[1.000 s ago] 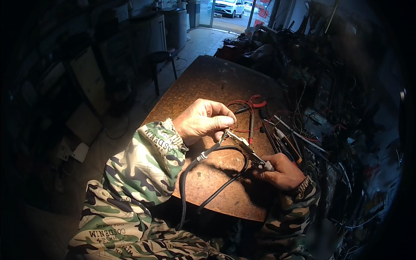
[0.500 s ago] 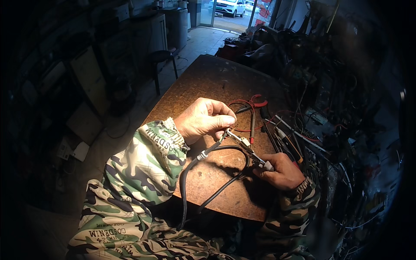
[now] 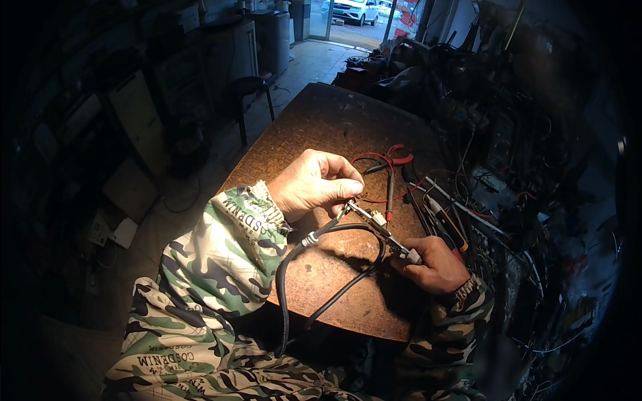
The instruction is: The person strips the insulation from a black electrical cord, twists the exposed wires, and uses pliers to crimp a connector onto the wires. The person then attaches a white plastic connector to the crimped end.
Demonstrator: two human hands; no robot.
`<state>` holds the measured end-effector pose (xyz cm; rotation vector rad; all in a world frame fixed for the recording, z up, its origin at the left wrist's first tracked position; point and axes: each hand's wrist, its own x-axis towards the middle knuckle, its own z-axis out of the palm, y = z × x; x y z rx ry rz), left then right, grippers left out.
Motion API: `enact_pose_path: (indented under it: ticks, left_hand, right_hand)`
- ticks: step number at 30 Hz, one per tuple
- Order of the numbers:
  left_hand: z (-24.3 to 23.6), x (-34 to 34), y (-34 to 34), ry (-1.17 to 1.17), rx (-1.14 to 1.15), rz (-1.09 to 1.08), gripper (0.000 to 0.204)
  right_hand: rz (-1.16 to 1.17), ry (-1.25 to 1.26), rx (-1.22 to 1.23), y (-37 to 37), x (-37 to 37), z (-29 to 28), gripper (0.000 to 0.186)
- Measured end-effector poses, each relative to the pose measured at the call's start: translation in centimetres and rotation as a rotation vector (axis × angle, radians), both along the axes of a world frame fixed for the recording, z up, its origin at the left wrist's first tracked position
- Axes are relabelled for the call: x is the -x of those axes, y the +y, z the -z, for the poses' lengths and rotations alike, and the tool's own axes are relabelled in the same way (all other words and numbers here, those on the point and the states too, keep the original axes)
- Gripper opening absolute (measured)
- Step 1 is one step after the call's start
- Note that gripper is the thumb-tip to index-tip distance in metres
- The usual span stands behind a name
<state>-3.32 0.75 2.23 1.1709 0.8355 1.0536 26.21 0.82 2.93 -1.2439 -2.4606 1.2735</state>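
Note:
Above the wooden table (image 3: 314,127), my left hand (image 3: 317,184) is closed in a pinch at the stripped end of a black cable (image 3: 283,294). Thin wires show just below its thumb, and a white ring sits around the cable's sheath. My right hand (image 3: 435,265) is closed around the rear of a slim metal tool (image 3: 374,225), whose exact kind I cannot make out. The tool slants up and left, its far end meeting the wires under my left fingertips. A small pale connector (image 3: 379,218) lies beside the tool's shaft. The cable loops beneath the tool and hangs over the table's near edge.
Red-handled pliers (image 3: 400,156) and test probes with a red lead (image 3: 390,194) lie beyond my hands. Screwdriver-like tools (image 3: 447,224) and tangled cables crowd the right side. A dark stool (image 3: 247,87) stands beyond the table at left.
Hardly anything differs. Both hands keep their grip and place, and the tool's end stays at the wires.

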Motion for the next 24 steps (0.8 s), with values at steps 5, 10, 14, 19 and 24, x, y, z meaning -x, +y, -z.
enact_pose_path:
  ticks: [5,10,14,19,24]
  left_hand:
    - [0.6,-0.1,0.8,-0.095,0.085,0.099,0.02]
    - [0.2,1.1,-0.1,-0.103,0.183,0.125,0.023]
    - [1.1,0.9,0.6,-0.111,0.165,0.19,0.024]
    - [0.8,1.0,0.2,-0.151,0.168,0.199,0.019]
    - [1.2,0.5,0.7,-0.14,0.178,0.202,0.016]
  right_hand:
    - [0.0,0.009,-0.033,-0.3,-0.4,0.1,0.018]
    - [-0.05,0.039,-0.06,-0.1,0.4,0.0,0.016]
    - [-0.041,0.047,-0.084,-0.2,-0.2,0.7,0.014]
    - [-0.049,0.067,-0.108,-0.3,0.1,0.6,0.016]
    - [-0.026,0.084,-0.136,-0.6,-0.3,1.2,0.018]
